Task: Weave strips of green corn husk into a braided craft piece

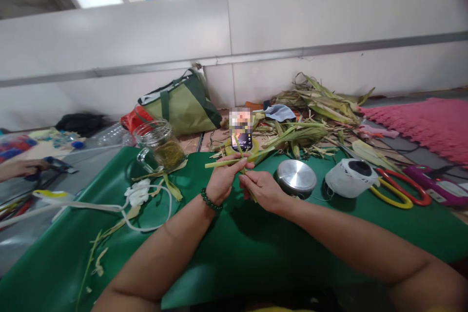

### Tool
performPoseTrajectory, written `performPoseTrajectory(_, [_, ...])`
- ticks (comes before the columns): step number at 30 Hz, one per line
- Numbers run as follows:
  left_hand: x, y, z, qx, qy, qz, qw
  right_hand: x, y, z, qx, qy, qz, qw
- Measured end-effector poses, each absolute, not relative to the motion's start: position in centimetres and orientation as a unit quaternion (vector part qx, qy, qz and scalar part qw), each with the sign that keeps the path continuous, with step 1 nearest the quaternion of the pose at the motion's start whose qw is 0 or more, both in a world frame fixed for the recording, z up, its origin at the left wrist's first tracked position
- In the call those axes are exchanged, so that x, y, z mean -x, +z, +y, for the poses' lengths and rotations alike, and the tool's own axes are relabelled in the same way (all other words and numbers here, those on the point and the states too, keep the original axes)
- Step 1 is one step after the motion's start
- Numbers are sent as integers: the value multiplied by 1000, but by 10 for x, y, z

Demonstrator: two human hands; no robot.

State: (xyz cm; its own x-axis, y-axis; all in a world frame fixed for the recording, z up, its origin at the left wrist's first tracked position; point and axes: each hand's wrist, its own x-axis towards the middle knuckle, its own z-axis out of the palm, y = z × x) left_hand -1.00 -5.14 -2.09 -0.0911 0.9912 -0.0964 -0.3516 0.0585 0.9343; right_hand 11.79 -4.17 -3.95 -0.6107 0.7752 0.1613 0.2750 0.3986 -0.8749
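Note:
Both my hands meet over the green mat, closed around crossed strips of green corn husk. My left hand, with a dark green bead bracelet above it, pinches the strips where they cross. My right hand grips them just to the right and lower, fingertips close to those of the left. One strip sticks out leftward, another points up, and a longer one runs right. Right behind the hands a phone stands lit in a yellow ring-shaped holder. Exactly how the strips interlace is hidden by my fingers.
A glass mug, white cord and husk scraps lie left. At right are a round metal tin, a thread spool and red-and-yellow-handled scissors. Behind are a husk pile and green bag. Another person's hand shows far left.

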Motion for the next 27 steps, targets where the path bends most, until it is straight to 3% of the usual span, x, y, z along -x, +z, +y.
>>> performPoseTrajectory(5, [21, -22, -46, -373, 558, 453, 587, -127, -36, -23, 352, 536, -718, 273])
performPoseTrajectory(13, [22, -20, -48, -413, 548, 444, 576, -137, -31, -5, 370, 586, -592, 412])
performPoseTrajectory(16, [20, -16, -51, -453, 540, 458, 542, -140, -27, -7, 364, 534, -633, 426])
performPoseTrajectory(23, [17, -18, -49, -490, 547, 487, 473, -147, -24, -17, 369, 292, -806, 360])
performPoseTrajectory(27, [20, -17, -49, -502, 541, 490, 463, -152, -20, -19, 368, 263, -824, 342])
